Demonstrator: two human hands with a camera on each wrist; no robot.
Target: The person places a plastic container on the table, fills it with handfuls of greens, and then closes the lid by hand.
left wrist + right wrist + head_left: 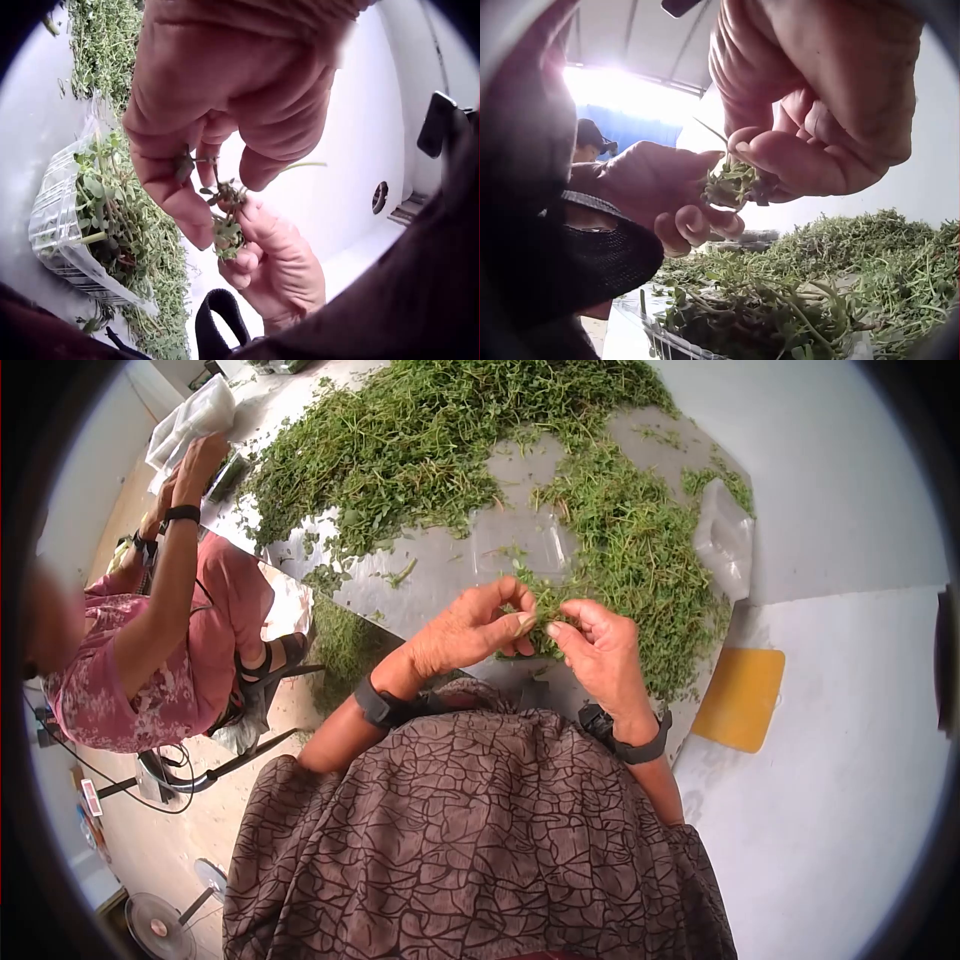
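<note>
Both hands meet above the near edge of the table, over a clear plastic box (56, 217) filled with green sprigs. A small leafy sprig (225, 196) is between them. The left hand (465, 628) pinches it with curled fingers and thumb. From the other side, the right hand (603, 655) pinches the sprig between thumb and fingers. In the right wrist view the fingertips of the two hands nearly meet around the leaves.
Heaps of green stems (400, 450) cover much of the metal table (420, 585). An empty-looking clear box (724, 540) lies at the right edge, stacked boxes (190, 422) at the far left. Another person (150, 650) sits at left. A yellow board (740, 700) is at right.
</note>
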